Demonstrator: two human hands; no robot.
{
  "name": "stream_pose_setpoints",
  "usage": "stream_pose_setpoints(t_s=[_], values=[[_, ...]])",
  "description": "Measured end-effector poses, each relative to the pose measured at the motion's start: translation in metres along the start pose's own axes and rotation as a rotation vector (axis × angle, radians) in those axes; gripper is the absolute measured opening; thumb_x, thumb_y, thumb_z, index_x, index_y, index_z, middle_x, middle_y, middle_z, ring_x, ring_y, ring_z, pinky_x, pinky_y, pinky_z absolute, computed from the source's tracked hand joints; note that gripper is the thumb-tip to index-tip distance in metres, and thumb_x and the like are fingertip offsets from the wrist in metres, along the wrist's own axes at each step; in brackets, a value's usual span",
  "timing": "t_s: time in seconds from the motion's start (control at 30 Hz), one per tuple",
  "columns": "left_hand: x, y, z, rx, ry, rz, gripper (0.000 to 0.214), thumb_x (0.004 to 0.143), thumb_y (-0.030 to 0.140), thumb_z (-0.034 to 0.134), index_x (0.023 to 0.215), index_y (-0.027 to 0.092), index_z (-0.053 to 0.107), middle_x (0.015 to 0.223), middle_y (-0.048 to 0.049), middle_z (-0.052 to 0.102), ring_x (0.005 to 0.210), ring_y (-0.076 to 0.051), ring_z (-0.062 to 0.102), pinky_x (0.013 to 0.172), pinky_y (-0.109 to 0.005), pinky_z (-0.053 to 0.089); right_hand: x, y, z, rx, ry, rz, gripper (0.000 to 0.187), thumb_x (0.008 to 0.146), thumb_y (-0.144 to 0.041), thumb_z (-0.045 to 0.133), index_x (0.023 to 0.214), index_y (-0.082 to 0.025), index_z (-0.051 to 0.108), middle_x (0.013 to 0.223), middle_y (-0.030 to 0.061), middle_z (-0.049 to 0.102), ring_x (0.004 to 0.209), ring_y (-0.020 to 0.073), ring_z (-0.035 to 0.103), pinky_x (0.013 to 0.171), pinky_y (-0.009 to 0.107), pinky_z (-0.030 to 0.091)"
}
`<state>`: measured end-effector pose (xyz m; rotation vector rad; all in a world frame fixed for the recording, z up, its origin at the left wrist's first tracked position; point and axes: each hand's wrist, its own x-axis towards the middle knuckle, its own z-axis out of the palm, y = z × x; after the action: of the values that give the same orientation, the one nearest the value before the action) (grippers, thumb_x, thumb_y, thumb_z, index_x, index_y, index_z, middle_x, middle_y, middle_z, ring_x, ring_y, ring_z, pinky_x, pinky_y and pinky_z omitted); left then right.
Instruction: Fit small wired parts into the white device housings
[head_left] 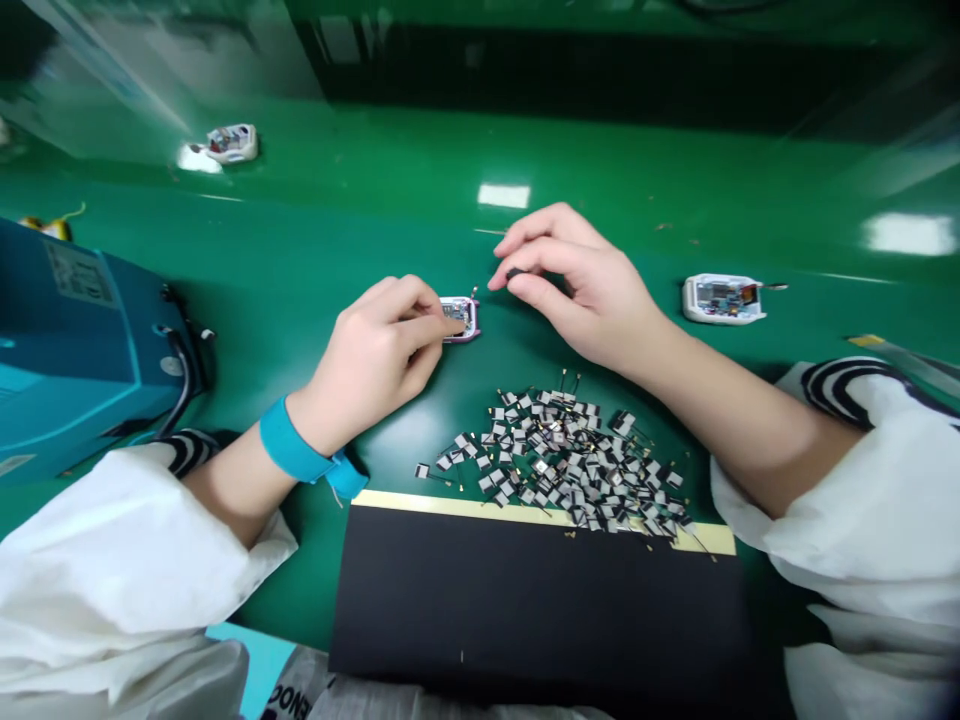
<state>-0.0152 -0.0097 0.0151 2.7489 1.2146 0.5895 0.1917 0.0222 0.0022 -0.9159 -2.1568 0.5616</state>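
My left hand [390, 340], with a turquoise strap on its wrist, is closed around the left side of a small open electronic device housing [471, 318]. Its rim is pale with a purplish edge, a circuit board shows inside, and a fingertip presses into it. Up and to the right, my right hand [581, 285] pinches a small black part [514, 272] between thumb and fingers, apart from the housing. Below both hands lies a loose pile of small grey-and-black modules with thin leads [562, 450]. What the left fingers cover is hidden.
A second open white housing [724, 300] lies to the right, another [232, 143] at the far left. A blue boxy machine [82, 340] with a black cable stands on the left. A black sheet [525, 600] with a yellow edge strip lies at the front of the green mat [360, 230].
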Motion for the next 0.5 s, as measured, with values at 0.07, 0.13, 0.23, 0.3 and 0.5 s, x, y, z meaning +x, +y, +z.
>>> stream_pose_setpoints(t_s=[0.07,0.13,0.23,0.3,0.5], values=[[0.000,-0.001,0.001,0.003,0.011,0.015,0.022,0.083,0.020,0.042,0.087,0.022,0.064,0.084,-0.0038,0.056,0.073,-0.014,0.051,0.066,-0.027,0.043,-0.003,-0.003,-0.003,0.005,0.064,0.017,0.015,0.084,-0.029,0.050,0.083,-0.018,0.061,0.089,0.0044,0.057,0.087,0.0169,0.055,0.080,0.033,0.046],[0.000,-0.002,0.002,0.010,0.023,0.031,0.022,0.083,0.019,0.043,0.087,0.021,0.064,0.083,-0.0041,0.056,0.073,-0.014,0.051,0.067,-0.027,0.043,-0.006,-0.007,-0.004,0.054,0.132,0.019,0.013,0.082,-0.029,0.055,0.081,-0.018,0.061,0.081,0.0029,0.060,0.079,0.0158,0.057,0.072,0.031,0.049],[0.000,-0.004,0.004,0.003,0.044,0.051,0.022,0.082,0.018,0.043,0.087,0.020,0.064,0.082,-0.0037,0.055,0.080,-0.015,0.051,0.072,-0.028,0.044,-0.008,-0.012,0.002,0.163,0.217,-0.007,0.011,0.079,-0.026,0.059,0.073,-0.017,0.058,0.077,0.0007,0.062,0.073,0.0140,0.059,0.065,0.028,0.050],[0.000,-0.004,0.005,-0.015,0.044,0.041,0.022,0.083,0.018,0.042,0.087,0.019,0.064,0.084,-0.0033,0.054,0.086,-0.016,0.051,0.076,-0.028,0.044,-0.007,-0.015,0.008,0.191,0.239,-0.036,0.013,0.078,-0.025,0.060,0.070,-0.017,0.055,0.074,-0.0008,0.062,0.071,0.0132,0.060,0.063,0.026,0.050],[-0.001,-0.001,0.006,-0.051,0.003,-0.017,0.023,0.084,0.019,0.039,0.084,0.018,0.062,0.085,-0.0030,0.053,0.088,-0.016,0.054,0.079,-0.028,0.045,-0.003,-0.019,0.021,0.096,0.245,-0.097,0.014,0.080,-0.024,0.057,0.068,-0.017,0.053,0.071,-0.0014,0.062,0.070,0.0127,0.060,0.060,0.025,0.050]])
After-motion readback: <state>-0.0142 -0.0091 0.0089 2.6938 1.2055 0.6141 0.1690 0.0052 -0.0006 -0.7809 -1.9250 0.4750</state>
